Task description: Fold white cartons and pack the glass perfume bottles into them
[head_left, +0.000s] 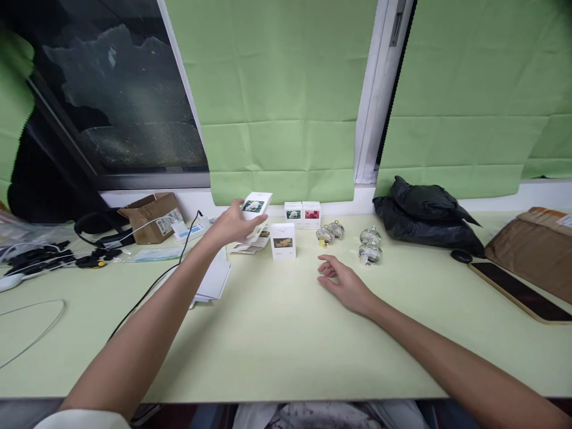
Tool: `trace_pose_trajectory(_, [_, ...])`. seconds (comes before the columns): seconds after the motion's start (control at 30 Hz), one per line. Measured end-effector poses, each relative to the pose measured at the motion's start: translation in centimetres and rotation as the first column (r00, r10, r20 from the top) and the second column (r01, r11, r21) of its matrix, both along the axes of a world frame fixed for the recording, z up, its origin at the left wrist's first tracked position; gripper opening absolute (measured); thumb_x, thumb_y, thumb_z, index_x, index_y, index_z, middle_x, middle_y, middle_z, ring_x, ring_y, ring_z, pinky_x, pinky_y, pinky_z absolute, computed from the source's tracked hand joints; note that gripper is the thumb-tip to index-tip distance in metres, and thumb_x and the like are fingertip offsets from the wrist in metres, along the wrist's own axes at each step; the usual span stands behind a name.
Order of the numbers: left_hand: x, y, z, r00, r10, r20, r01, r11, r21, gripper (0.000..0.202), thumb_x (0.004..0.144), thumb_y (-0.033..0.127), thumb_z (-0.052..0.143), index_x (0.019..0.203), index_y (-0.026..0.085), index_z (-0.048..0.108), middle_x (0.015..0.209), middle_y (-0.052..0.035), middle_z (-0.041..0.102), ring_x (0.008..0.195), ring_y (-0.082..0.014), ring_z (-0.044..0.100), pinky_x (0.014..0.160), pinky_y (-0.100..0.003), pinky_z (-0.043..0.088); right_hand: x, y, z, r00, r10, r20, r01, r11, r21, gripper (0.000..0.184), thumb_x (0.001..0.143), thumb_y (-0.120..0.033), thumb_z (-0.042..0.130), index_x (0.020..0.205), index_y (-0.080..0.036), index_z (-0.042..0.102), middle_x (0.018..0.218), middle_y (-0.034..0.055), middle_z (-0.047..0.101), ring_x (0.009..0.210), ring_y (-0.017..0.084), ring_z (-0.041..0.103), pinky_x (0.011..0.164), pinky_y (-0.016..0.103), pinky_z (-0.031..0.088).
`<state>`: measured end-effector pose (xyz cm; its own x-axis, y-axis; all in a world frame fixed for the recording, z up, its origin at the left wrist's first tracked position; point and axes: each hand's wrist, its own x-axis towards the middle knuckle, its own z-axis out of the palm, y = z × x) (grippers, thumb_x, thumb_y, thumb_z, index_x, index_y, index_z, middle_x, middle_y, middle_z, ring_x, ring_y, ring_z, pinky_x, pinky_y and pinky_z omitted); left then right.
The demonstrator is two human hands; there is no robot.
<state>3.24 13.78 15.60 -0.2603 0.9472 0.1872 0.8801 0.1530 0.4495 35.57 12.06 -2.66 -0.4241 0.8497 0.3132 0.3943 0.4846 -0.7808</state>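
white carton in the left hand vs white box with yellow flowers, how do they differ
The white flower-printed carton is tilted in the left hand; the rectangular white box stands upright on the pale green table. The carton's printed flowers look white, the box's yellowish. Both have mostly white fronts.

I count my two hands [346, 286], one white box [254, 206] in the left and three standing boxes [283, 232], at least four silver ornaments [370, 255], one carton [149, 225], one parcel [531, 250], one phone [521, 291] and one black disc [461, 256]. The overlapping ornaments hide their exact number.
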Motion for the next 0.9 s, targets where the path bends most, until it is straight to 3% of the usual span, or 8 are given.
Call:
trace_pose_trajectory(0.07, [1.5, -2.7, 0.2, 0.974, -0.170, 0.147, 0.178, 0.983, -0.045, 0.103, 0.081, 0.084, 0.062, 0.161, 0.024, 0.036, 0.137, -0.0181, 0.069, 0.103, -0.0337, 0.076, 0.083, -0.041, 0.059, 0.0, -0.1, 0.1, 1.000, -0.002, -0.011, 0.002, 1.000, -0.003, 0.047, 0.100, -0.036, 0.062, 0.145, -0.029, 0.050, 0.123, 0.0067, 0.068, 0.106, 0.021, 0.066, 0.101, 0.045, 0.054])
trace_pose_trajectory(0.13, [3.1, -5.7, -0.2, 0.899, -0.368, 0.236, 0.397, 0.914, -0.087, 0.102, 0.083, 0.081, 0.064, 0.164, 0.028, 0.032, 0.133, -0.0150, 0.071, 0.098, -0.0302, 0.077, 0.080, -0.039, 0.060, -0.1, -0.2, 0.4, 1.000, -0.004, -0.021, 0.003, 1.000, -0.009, 0.045, 0.100, -0.036, 0.061, 0.144, -0.029, 0.051, 0.123, 0.0065, 0.069, 0.105, 0.021, 0.066, 0.099, 0.043, 0.054])
trace_pose_trajectory(0.23, [5.8, -9.0, -2.3, 0.840, -0.507, 0.195, 0.527, 0.847, -0.070, 0.096, 0.084, 0.077, 0.067, 0.162, 0.031, 0.036, 0.136, -0.0118, 0.071, 0.109, -0.0321, 0.074, 0.090, -0.040, 0.058, -0.2, -0.3, 0.8, 0.999, -0.027, -0.034, 0.027, 1.000, -0.011, 0.041, 0.101, -0.036, 0.059, 0.140, -0.027, 0.055, 0.119, 0.0063, 0.072, 0.098, 0.021, 0.068, 0.090, 0.040, 0.055])
trace_pose_trajectory(0.3, [7.4, -9.7, -4.6, 0.832, -0.536, 0.142, 0.546, 0.836, -0.050, 0.091, 0.086, 0.073, 0.067, 0.161, 0.031, 0.037, 0.138, -0.0125, 0.070, 0.117, -0.0351, 0.072, 0.095, -0.042, 0.056, -0.1, -0.4, 1.1, 0.997, -0.067, -0.043, 0.066, 0.998, -0.014, 0.030, 0.101, -0.036, 0.057, 0.128, -0.026, 0.061, 0.110, 0.0049, 0.074, 0.090, 0.021, 0.069, 0.082, 0.037, 0.054])
trace_pose_trajectory(0.4, [9.0, -9.0, -8.0, 0.848, -0.520, 0.102, 0.529, 0.843, -0.098, 0.088, 0.087, 0.072, 0.066, 0.157, 0.026, 0.040, 0.132, -0.0158, 0.072, 0.117, -0.0382, 0.071, 0.090, -0.042, 0.055, 0.3, -0.3, 1.3, 0.985, -0.170, -0.026, 0.168, 0.984, -0.059, 0.016, 0.102, -0.034, 0.050, 0.106, -0.025, 0.063, 0.083, -0.0003, 0.074, 0.072, 0.020, 0.065, 0.069, 0.033, 0.048])
trace_pose_trajectory(0.53, [9.7, -7.3, -10.8, 0.879, -0.477, -0.008, 0.472, 0.872, -0.129, 0.091, 0.089, 0.075, 0.060, 0.158, 0.021, 0.036, 0.130, -0.0197, 0.072, 0.121, -0.0415, 0.068, 0.090, -0.045, 0.055, 0.7, -0.4, 1.2, 0.970, -0.241, 0.009, 0.240, 0.959, -0.150, 0.012, 0.100, -0.029, 0.047, 0.101, -0.026, 0.059, 0.060, -0.0060, 0.067, 0.057, 0.018, 0.057, 0.059, 0.029, 0.040])
trace_pose_trajectory(0.73, [10.4, -7.3, -11.8, 0.883, -0.464, -0.067, 0.454, 0.883, -0.120, 0.083, 0.093, 0.078, 0.050, 0.154, 0.022, 0.042, 0.125, -0.0191, 0.073, 0.121, -0.0422, 0.069, 0.090, -0.046, 0.054, 0.1, -1.2, 1.5, 0.995, -0.082, -0.056, 0.073, 0.987, -0.144, 0.017, 0.105, -0.043, 0.051, 0.109, -0.028, 0.055, 0.074, -0.0058, 0.070, 0.060, 0.016, 0.054, 0.060, 0.028, 0.039])
trace_pose_trajectory(0.9, [9.1, -7.4, -11.5, 0.825, -0.534, 0.181, 0.550, 0.834, -0.043, 0.065, 0.105, 0.070, 0.031, 0.154, 0.029, 0.044, 0.127, -0.0126, 0.075, 0.119, -0.0334, 0.072, 0.097, -0.044, 0.055, 0.3, -1.1, 1.7, 0.992, -0.100, -0.071, 0.092, 0.990, -0.108, 0.029, 0.106, -0.052, 0.050, 0.121, -0.027, 0.054, 0.083, -0.0036, 0.067, 0.068, 0.018, 0.060, 0.065, 0.031, 0.044])
